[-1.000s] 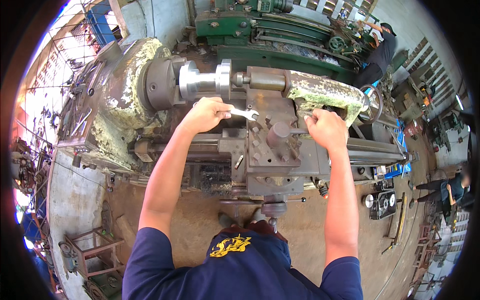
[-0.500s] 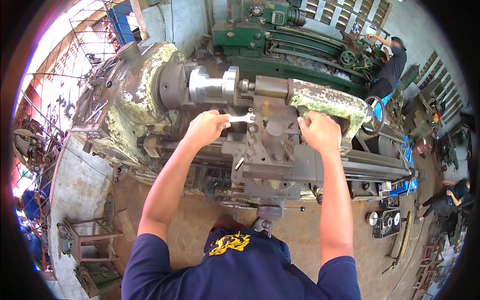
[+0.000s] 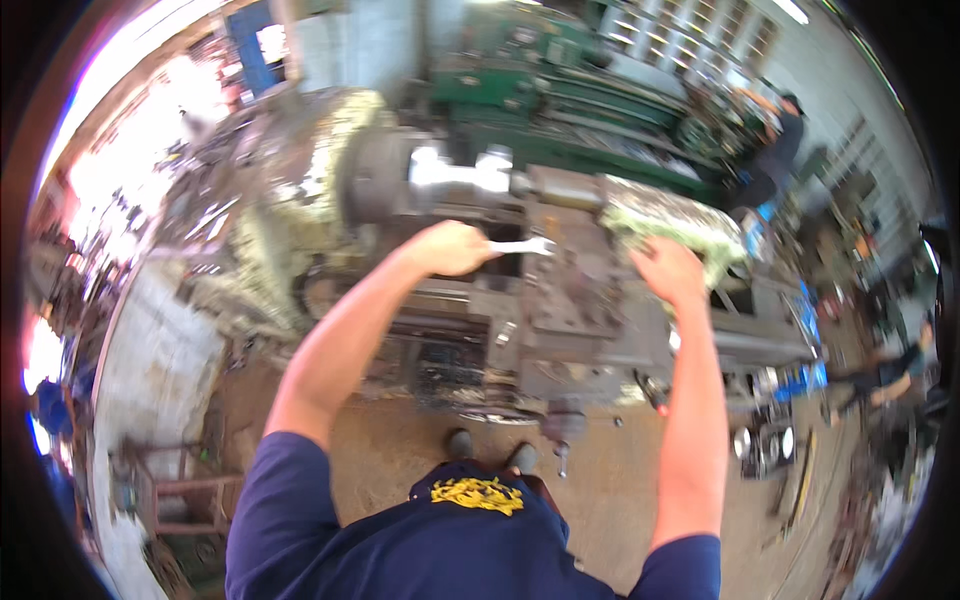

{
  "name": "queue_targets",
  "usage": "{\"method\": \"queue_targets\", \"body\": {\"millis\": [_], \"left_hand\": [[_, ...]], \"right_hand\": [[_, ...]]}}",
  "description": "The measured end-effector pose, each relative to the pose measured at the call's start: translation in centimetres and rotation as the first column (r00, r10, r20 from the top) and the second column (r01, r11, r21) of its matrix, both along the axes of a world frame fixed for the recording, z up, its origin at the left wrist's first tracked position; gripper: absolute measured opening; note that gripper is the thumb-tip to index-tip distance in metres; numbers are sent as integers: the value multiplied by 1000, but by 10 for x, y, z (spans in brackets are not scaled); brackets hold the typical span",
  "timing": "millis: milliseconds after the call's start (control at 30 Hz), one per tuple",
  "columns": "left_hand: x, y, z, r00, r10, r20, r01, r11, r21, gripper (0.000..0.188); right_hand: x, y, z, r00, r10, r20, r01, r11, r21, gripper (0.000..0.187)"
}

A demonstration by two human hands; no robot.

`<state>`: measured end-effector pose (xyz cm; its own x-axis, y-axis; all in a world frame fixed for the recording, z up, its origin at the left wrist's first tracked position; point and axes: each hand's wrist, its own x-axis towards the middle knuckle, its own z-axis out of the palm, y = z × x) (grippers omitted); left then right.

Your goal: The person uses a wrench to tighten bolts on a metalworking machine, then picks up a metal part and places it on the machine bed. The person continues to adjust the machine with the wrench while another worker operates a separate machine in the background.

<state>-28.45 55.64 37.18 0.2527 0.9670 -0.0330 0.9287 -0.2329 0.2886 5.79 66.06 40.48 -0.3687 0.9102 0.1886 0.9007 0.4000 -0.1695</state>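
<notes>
My left hand (image 3: 450, 248) is closed round a silver open-end wrench (image 3: 518, 246). The wrench's jaw points right and reaches the left side of the lathe's tool post (image 3: 580, 285); blur hides whether it sits on a bolt. Closed at the post's right side is my right hand (image 3: 672, 268), on the end of its lever, which is smeared here. Just behind my hands, a shiny spool-shaped metal workpiece (image 3: 455, 180) is held between the lathe chuck (image 3: 370, 180) and the tailstock (image 3: 665, 210).
A green lathe (image 3: 590, 100) stands behind, with a person in dark clothes (image 3: 782, 145) at its right end. Another person (image 3: 890, 370) is at far right. A metal-framed stand (image 3: 185, 485) is at lower left. An open black case (image 3: 765, 445) lies on the floor at right.
The whole view has shifted and blurred, moving the lathe and both hands rightward in the picture. My left hand still grips the wrench; my right hand keeps its place beside the tool post.
</notes>
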Motion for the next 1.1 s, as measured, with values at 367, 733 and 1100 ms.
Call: {"method": "queue_targets", "body": {"millis": [367, 733, 1100], "left_hand": [[15, -27, -10, 910, 402, 102, -412, 905, 106, 58], [27, -30, -15, 896, 442, 40, -439, 870, 225, 60], [49, -30, -22, 830, 558, -5, -540, 805, 246, 55]], "right_hand": [[11, 26, -21, 995, 83, -59, -75, 989, 130, 34], [8, 32, -24, 994, 68, -81, -57, 991, 124, 28], [3, 10, -8, 994, 47, -98, -38, 995, 93, 26]]}}
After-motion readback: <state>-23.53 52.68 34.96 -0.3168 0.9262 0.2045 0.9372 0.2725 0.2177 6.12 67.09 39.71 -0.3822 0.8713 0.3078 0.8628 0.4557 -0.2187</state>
